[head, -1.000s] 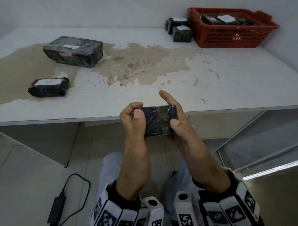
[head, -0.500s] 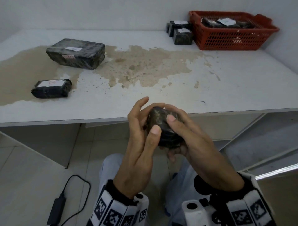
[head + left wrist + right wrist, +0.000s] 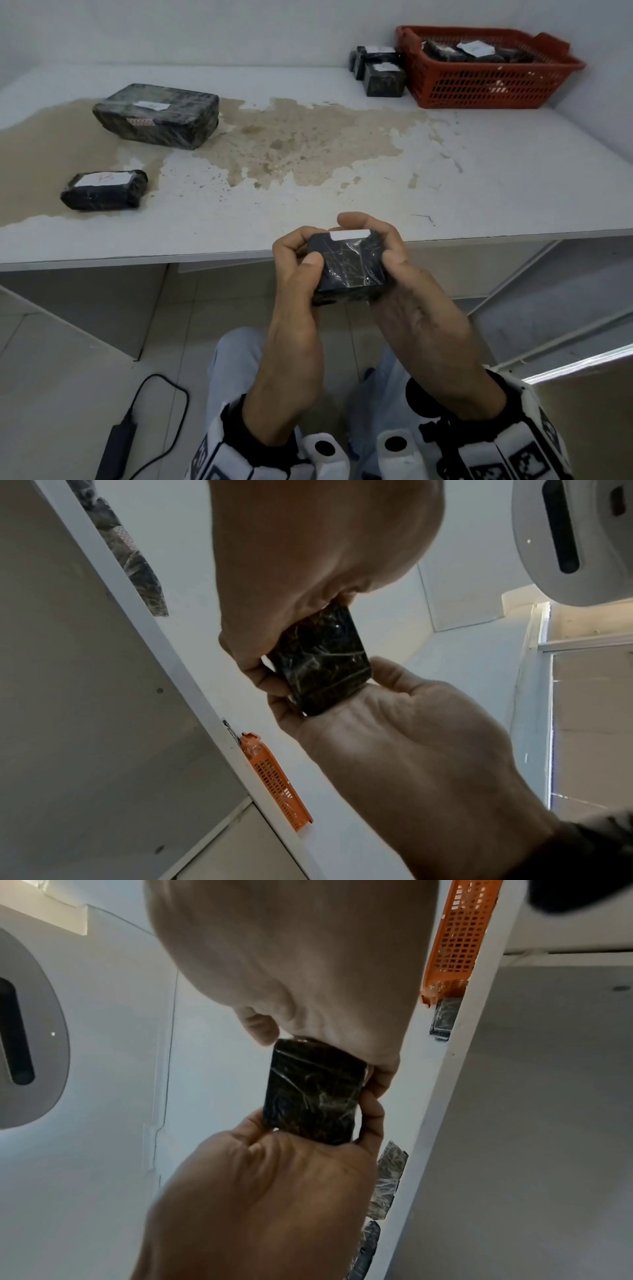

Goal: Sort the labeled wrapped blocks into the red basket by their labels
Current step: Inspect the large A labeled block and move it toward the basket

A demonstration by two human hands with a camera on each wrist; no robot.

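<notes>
Wrapped block [image 3: 349,267] held in front of the table [image 3: 479,192] edge, above the lap; left hand [image 3: 294,274] and right hand [image 3: 394,270] both curl round its ends. Black, glossy, crinkled film; white label [image 3: 349,235] on far upper face, text unreadable. Best tilt label toward eyes, read, then carry to red basket [image 3: 486,82] far right.

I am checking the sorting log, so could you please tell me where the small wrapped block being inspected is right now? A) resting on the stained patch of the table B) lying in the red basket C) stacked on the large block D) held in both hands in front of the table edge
D: the small wrapped block is held between the left hand and the right hand, off the table.
</notes>
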